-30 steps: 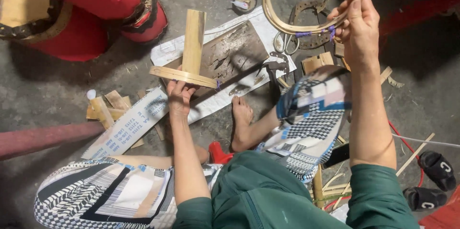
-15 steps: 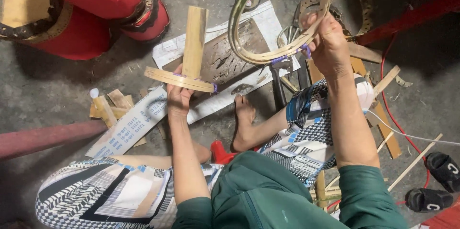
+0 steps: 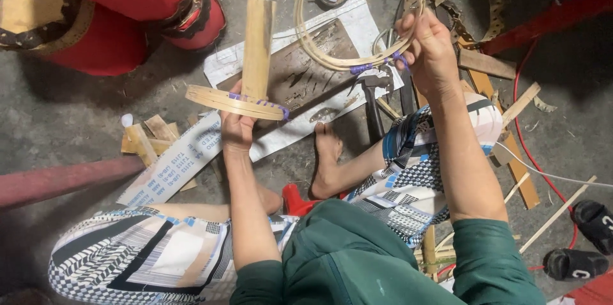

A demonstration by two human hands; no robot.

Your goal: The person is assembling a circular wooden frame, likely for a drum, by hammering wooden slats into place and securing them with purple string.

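Bamboo fills both grips: the left hand (image 3: 236,127) pinches a flat-lying hoop (image 3: 233,102) bound with purple ties, a bamboo slat (image 3: 258,46) upright behind it, frame centre. The right hand (image 3: 429,50), upper right, clasps a thin coiled ring (image 3: 357,21), tied in only a few spots. Offcuts (image 3: 150,134) litter the concrete floor (image 3: 57,113).

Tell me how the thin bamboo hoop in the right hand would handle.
The bamboo hoop is a thin strip coil, so it is probably light and springy. The right hand pinches it at purple ties; loosened, it might uncoil. On edge, it could roll.
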